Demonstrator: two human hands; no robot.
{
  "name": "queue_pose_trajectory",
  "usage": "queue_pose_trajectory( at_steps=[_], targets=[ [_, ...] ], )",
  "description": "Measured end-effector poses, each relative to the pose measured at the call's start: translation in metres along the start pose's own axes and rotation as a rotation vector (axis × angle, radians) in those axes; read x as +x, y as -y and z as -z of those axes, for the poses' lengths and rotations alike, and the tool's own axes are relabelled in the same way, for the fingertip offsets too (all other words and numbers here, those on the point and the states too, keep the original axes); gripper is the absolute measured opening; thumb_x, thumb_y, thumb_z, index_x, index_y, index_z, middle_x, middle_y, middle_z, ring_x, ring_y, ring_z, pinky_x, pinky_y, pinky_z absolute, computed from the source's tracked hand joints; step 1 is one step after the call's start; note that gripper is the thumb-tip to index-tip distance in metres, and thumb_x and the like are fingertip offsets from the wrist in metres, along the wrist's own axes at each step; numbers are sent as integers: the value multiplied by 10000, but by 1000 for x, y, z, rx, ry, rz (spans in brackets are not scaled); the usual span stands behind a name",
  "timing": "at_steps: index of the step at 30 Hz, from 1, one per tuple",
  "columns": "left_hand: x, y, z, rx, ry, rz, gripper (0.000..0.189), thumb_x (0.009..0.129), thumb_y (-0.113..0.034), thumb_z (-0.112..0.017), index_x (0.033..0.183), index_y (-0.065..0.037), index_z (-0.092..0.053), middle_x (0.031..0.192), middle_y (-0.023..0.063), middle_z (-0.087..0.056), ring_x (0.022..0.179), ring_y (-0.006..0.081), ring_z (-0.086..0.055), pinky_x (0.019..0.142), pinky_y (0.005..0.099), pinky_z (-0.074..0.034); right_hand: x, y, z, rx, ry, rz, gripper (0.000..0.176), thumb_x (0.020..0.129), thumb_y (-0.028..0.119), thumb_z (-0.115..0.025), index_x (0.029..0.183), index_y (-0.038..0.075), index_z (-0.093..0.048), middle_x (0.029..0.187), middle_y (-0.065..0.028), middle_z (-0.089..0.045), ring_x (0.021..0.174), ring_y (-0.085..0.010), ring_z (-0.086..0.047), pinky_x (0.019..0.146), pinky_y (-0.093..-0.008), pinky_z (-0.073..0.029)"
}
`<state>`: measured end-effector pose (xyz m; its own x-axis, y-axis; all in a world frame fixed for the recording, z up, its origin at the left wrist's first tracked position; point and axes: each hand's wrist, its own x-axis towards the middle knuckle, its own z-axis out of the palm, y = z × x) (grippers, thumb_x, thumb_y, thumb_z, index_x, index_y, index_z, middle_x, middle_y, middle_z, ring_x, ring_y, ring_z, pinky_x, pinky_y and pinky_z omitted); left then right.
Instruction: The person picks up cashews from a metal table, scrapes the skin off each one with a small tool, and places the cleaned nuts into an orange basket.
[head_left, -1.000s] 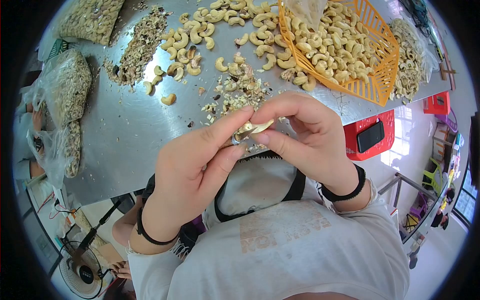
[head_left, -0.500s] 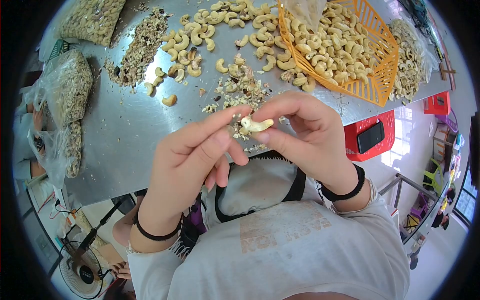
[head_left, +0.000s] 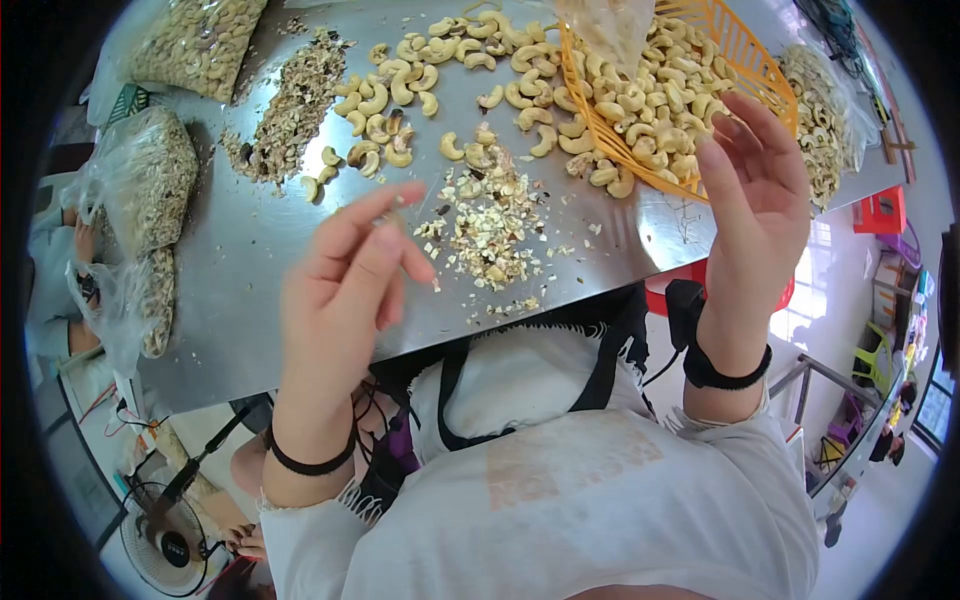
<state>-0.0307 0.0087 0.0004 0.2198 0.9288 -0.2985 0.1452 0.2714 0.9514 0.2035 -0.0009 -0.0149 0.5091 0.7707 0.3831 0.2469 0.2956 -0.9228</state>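
My left hand [head_left: 345, 275] is over the metal table, left of a heap of pale cashew crumbs and skin bits [head_left: 490, 225]. Its thumb lies pressed near the curled fingers; blur hides what is between them, though a tiny pale speck shows at the index fingertip. My right hand [head_left: 757, 195] is raised at the near right side of the orange basket [head_left: 690, 190], fingers apart, with no nut visible in it. Whole cashews [head_left: 650, 110] fill the basket. Loose cashews [head_left: 400, 85] lie spread across the table behind the crumbs.
A brown crumb pile [head_left: 285, 115] lies at the left. Bags of cashews [head_left: 195, 45] and broken bits [head_left: 150, 180] stand at the table's left edge. Another clear bag [head_left: 815, 130] is right of the basket. A red stool [head_left: 660, 295] stands below the table edge.
My hands have moved apart. The right went right and up to the basket and opened; the cashew it pinched is no longer visible in it. The left moved left, uncovering the crumb heap.
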Motion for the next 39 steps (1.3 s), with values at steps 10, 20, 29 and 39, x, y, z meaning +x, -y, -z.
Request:
queue_pose_trajectory(
  at_steps=[10,20,29,39],
  targets=[
    [7,16,12,61,-131,-79,259,847,-152,-452,1063,-27,-522,654,10,-538,467,7,-359,413,134,-265,-20,53,-1,971,1257,-22,153,787,96,-521,938,117,-527,742,-154,-565,633,-240,-558,656,-337,-417],
    [5,20,11,94,-140,-67,260,846,-154,-454,1058,-23,-528,659,8,-539,470,9,-358,409,138,-258,-50,65,0,1221,861,-347,214,863,200,-380,912,53,-528,705,-127,-584,560,-209,-544,519,-315,-407],
    [11,15,28,215,-220,-81,260,838,-155,-465,1059,-34,-529,662,-4,-529,474,3,-341,418,139,-251,-74,122,0,171,255,-667,308,882,252,-324,902,19,-524,700,-122,-587,507,-199,-526,457,-301,-387],
    [56,30,82,1086,-230,-281,400,716,-219,-612,1062,-55,-499,747,104,-556,720,215,-537,621,312,-421,-44,36,-22,699,1037,-248,231,649,-4,-625,876,-3,-582,821,-98,-576,714,-172,-521,614,-267,-404]
  ],
)
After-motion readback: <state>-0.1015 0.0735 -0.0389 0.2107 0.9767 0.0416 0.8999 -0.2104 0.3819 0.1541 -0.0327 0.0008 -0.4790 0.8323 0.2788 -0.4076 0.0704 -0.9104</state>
